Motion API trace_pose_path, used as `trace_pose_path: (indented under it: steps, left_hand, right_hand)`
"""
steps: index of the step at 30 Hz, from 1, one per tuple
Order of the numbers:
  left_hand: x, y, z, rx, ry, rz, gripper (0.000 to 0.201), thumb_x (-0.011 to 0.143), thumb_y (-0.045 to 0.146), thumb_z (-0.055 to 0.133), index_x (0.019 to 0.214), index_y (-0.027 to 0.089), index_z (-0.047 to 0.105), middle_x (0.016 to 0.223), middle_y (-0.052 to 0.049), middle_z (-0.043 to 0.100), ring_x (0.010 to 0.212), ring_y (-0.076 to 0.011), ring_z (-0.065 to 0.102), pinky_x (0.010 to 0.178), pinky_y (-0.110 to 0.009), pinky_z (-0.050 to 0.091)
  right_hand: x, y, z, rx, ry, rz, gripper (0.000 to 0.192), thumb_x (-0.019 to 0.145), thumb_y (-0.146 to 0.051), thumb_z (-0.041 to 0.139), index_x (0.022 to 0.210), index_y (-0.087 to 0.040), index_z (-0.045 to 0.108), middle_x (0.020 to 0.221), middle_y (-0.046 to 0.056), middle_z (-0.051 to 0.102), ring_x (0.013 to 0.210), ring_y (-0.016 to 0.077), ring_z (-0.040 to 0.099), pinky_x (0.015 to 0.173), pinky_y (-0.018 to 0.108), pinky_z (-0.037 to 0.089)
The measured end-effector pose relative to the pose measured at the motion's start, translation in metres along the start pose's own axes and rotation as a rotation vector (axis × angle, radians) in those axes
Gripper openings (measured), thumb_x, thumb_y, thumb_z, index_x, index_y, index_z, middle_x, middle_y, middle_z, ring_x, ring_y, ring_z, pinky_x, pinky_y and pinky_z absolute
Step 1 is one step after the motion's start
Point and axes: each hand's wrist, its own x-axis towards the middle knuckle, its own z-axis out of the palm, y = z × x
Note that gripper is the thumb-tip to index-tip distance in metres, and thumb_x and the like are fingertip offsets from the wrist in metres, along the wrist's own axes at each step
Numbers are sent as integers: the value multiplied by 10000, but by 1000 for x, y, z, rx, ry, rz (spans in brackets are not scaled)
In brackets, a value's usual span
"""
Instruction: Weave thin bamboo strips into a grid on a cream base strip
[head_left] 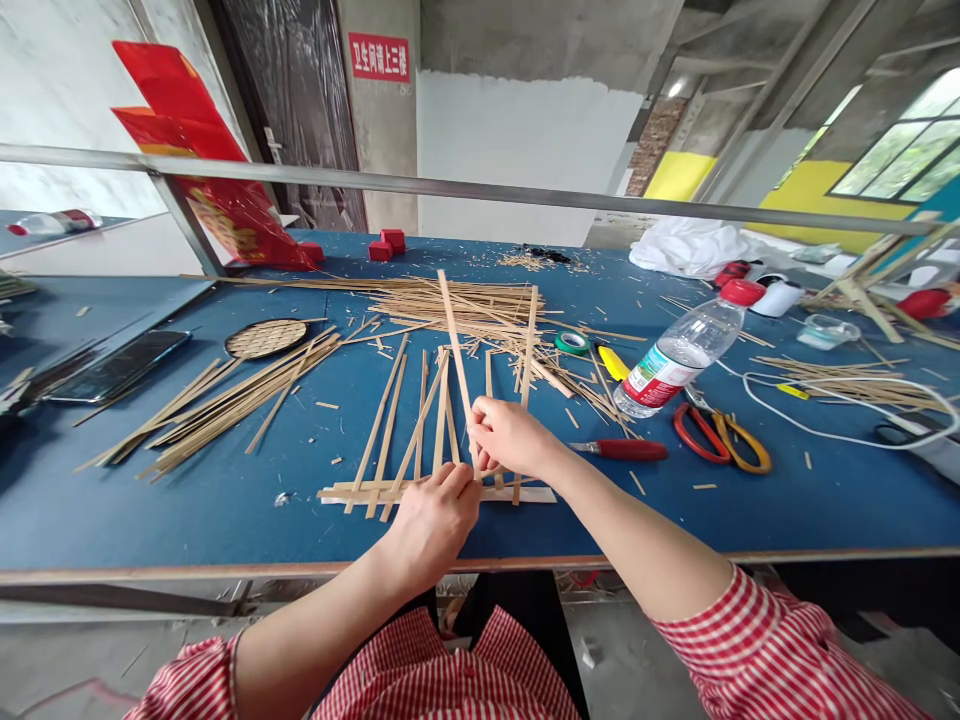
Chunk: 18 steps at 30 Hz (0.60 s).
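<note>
My right hand (506, 437) is closed around the lower part of a long bamboo strip (454, 340), which stands out away from me at a slant. Just left of it, my left hand (439, 510) presses down with curled fingers where the strip's near end meets several crosswise strips (360, 493). What the left fingertips grip is hidden under the hand. Several other upright-laid bamboo strips (386, 430) cross these on the left, and one more strip (528, 370) crosses on the right. A white strip (532, 495) lies beneath the crossing ends.
Behind lies a pile of bamboo strips (465, 305), with another bundle (247, 405) on the left by a round woven piece (266, 338) and a phone (124, 365). Rightward are a red-handled knife (630, 450), green tape (572, 343), a water bottle (686, 350) and scissors (724, 440).
</note>
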Motion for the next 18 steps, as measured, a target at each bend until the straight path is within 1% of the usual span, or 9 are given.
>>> trace_pose_path:
  steps: [3, 6, 12, 18]
  left_hand:
    - [-1, 0, 0, 4, -2, 6, 133, 821, 83, 410, 746, 161, 489, 766, -18, 501, 703, -137, 508, 526, -221, 440]
    - [-1, -1, 1, 8, -6, 9, 137, 818, 75, 406, 754, 161, 491, 773, -18, 503, 707, -140, 510, 515, -225, 438]
    - [0, -1, 0, -10, -5, 6, 128, 814, 75, 411, 754, 166, 479, 782, -15, 506, 713, -145, 511, 526, -232, 441]
    - [-1, -1, 2, -15, 8, 7, 132, 806, 68, 418, 742, 169, 474, 779, -13, 499, 709, -141, 509, 507, -225, 426]
  right_hand:
    - [8, 5, 0, 161, -66, 149, 128, 792, -130, 409, 698, -210, 376, 503, -25, 574, 467, 130, 598, 447, 198, 443]
    - [13, 7, 0, 244, -98, 219, 161, 794, -109, 407, 672, -208, 373, 468, -28, 555, 471, 139, 604, 444, 206, 456]
    - [21, 5, 1, 233, -149, 281, 227, 801, -105, 408, 597, -201, 384, 430, -20, 542, 451, 125, 581, 434, 192, 445]
    - [24, 9, 4, 240, -194, 300, 220, 803, -84, 398, 610, -189, 398, 416, -17, 535, 406, 109, 552, 416, 183, 441]
